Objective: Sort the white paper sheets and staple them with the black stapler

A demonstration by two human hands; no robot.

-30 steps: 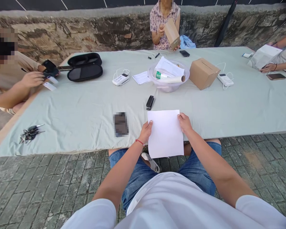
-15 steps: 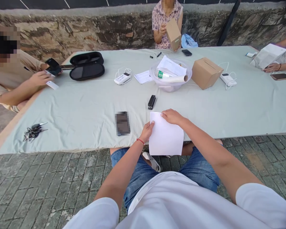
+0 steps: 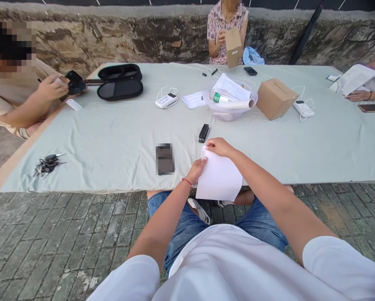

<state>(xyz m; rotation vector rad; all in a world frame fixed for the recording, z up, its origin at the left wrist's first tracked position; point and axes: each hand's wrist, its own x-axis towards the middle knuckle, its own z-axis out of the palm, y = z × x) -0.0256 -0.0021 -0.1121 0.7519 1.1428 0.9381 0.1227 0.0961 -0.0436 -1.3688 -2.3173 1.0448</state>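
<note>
White paper (image 3: 220,179) hangs over the table's near edge, above my lap; whether it is one sheet or several I cannot tell. My left hand (image 3: 197,170) grips its left edge, thumb on top. At the upper left corner, my right hand (image 3: 219,147) pinches the top edge with bent fingers. Just beyond the paper lies a black stapler (image 3: 203,133) on the cloth. To the left of my left hand rests a dark, blurred-out flat object (image 3: 165,159).
A plastic bowl (image 3: 229,113) holds papers and a roll, beside a cardboard box (image 3: 277,99). Keys (image 3: 48,165) and an open black case (image 3: 120,88) lie to the left on the cloth-covered table (image 3: 112,138). Other people sit left, across and right, their hands on their own items.
My right hand has slid left along the paper's top edge to its corner, close to my left hand. The paper has tilted slightly. The view has shifted a little.
</note>
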